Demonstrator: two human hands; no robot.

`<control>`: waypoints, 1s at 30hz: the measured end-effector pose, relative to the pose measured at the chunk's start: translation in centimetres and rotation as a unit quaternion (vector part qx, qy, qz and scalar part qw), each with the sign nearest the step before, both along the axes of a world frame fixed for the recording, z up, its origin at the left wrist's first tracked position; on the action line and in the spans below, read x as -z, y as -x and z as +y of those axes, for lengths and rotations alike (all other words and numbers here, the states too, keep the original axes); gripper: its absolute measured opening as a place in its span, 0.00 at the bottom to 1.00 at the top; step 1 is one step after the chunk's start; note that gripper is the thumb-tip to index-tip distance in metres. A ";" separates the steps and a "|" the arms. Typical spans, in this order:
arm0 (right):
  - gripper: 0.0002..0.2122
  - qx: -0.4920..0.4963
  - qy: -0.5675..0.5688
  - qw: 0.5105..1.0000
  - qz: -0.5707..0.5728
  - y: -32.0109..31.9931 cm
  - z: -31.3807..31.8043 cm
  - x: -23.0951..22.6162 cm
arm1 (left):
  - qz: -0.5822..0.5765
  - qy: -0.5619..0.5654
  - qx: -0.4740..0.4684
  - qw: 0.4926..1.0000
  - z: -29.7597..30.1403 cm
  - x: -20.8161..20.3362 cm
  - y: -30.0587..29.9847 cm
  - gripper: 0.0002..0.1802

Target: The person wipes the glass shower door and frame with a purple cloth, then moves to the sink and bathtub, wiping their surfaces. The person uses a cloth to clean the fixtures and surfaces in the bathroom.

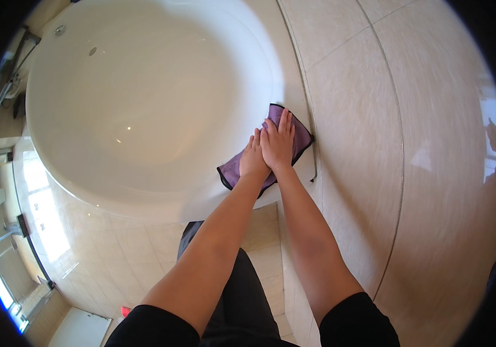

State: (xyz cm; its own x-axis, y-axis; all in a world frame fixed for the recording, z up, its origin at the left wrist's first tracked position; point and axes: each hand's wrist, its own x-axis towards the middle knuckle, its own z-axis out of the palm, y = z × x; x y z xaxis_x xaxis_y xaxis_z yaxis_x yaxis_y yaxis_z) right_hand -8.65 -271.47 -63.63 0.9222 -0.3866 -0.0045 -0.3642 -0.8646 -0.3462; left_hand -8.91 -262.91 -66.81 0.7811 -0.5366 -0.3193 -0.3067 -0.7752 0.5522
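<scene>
A purple cloth with dark edging (301,136) lies spread over the rim at the near right corner of a white bathtub (161,69). My right hand (278,139) presses flat on the cloth, its fingers stretched out toward the wall. Close against it on the left, my left hand (252,157) also rests flat on the cloth, fingers extended. The two hands touch, and neither is closed round the cloth. Part of the cloth is hidden under my hands and wrists.
Beige tiled wall (352,115) rises along the tub's right side. A metal drain fitting (92,51) and a round fitting (60,30) show in the tub's far left. Shiny tiled floor (115,243) lies at the near left, with a small red object (125,311) by my left sleeve.
</scene>
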 end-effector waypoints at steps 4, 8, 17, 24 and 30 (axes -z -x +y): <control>0.20 -0.002 0.018 1.000 -0.006 -0.2 0.5 -0.2 | 0.005 -0.016 -0.030 0.999 1.1 -1.6 -0.7 0.37; 0.21 -0.019 0.024 0.999 -0.032 0.0 0.3 0.1 | -0.093 -0.041 -0.032 0.994 1.2 -2.0 -0.7 0.36; 0.22 -0.034 0.035 0.999 -0.014 0.3 -0.2 -0.1 | -0.209 -0.050 -0.027 0.976 0.9 -3.7 -0.6 0.35; 0.23 -0.055 0.055 0.997 -0.026 0.2 -0.2 0.8 | -0.204 -0.069 0.025 0.976 1.4 -3.1 -1.2 0.37; 0.23 -0.016 0.061 0.998 -0.026 0.4 1.1 1.8 | -0.207 -0.068 0.080 0.973 2.7 -2.7 -2.3 0.40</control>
